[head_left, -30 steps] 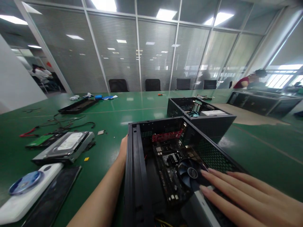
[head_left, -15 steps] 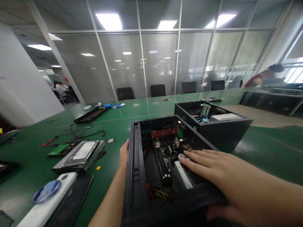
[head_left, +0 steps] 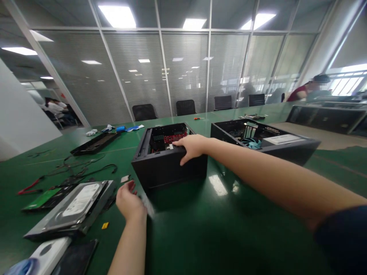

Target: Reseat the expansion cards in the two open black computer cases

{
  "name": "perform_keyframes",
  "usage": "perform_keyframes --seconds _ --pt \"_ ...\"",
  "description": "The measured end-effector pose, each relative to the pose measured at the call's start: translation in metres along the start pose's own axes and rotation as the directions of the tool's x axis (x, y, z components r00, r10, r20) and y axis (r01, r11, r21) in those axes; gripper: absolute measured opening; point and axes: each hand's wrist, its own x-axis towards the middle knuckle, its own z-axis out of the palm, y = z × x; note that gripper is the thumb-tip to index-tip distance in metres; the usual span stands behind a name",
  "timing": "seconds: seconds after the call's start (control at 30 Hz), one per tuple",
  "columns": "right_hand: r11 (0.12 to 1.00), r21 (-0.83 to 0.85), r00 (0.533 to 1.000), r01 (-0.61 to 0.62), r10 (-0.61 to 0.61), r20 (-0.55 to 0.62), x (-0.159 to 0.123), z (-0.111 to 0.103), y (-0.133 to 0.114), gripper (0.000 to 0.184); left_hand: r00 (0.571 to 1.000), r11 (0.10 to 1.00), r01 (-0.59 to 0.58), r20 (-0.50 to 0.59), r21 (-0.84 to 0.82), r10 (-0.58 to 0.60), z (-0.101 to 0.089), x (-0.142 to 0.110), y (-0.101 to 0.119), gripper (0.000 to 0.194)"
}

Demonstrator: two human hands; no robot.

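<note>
"What sort of place is this?"

"An office, I'd say: glass wall (head_left: 185, 72) with blinds, bright ceiling lights (head_left: 117, 16), black chairs (head_left: 185, 107) beyond the long green table (head_left: 206, 233)."

"Looks workshop-like too."

"That's the open computer cases (head_left: 169, 170) and hard drive (head_left: 77, 206) on the table."

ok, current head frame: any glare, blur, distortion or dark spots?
Head view: ceiling lights blown white, and a bright reflection on the green table beside the nearer black case; head view: that case's interior mostly dark, fine detail hard to read; head view: left hand slightly soft, perhaps motion blur; head view: partition frames slant toward the sides, a wide-angle look.
</note>
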Motion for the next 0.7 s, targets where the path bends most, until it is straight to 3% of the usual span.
perform_keyframes --seconds 0.13,0.23,0.3,0.33,0.43,0.5,0.63,0.7 --pt "0.995 -0.005 0.994 -0.098 0.098 0.046 0.067 -0.002 0.009 0.102 0.997 0.997 0.077 -0.01 -0.026 -0.077 0.006 -0.008 0.005 0.025" --pt "0.977 -0.002 0.973 -0.215 0.214 0.091 0.097 -0.003 0.008 0.1 0.995 0.995 0.101 0.0 -0.021 -0.101 0.01 -0.013 0.009 0.022" --pt "0.958 -0.016 0.958 -0.286 0.286 0.029 0.106 0.002 0.003 0.091 0.995 0.995 0.098 0.001 -0.021 -0.098 0.011 -0.014 0.009 0.02" --pt "0.947 -0.034 0.946 -0.32 0.318 -0.063 0.106 0.008 -0.001 0.082 0.995 0.995 0.099 0.007 -0.021 -0.099 0.012 -0.013 0.008 0.02" --pt "0.911 -0.102 0.845 -0.4 0.324 -0.425 0.095 0.031 -0.016 0.043 0.99 0.991 0.133 0.053 -0.002 -0.133 0.012 -0.01 0.004 0.02" --pt "0.906 -0.158 0.815 -0.393 0.264 -0.516 0.081 0.048 -0.026 0.042 0.982 0.985 0.172 0.078 -0.004 -0.172 0.013 -0.008 0.002 0.02" --pt "0.939 -0.274 0.919 -0.208 0.092 -0.383 0.035 0.065 -0.044 0.083 0.974 0.972 0.222 0.058 -0.073 -0.219 0.013 -0.007 0.002 0.018" --pt "0.965 -0.247 0.957 -0.09 0.016 -0.29 0.002 0.06 -0.055 0.086 0.973 0.969 0.23 0.048 -0.09 -0.226 0.014 -0.007 0.004 0.016"
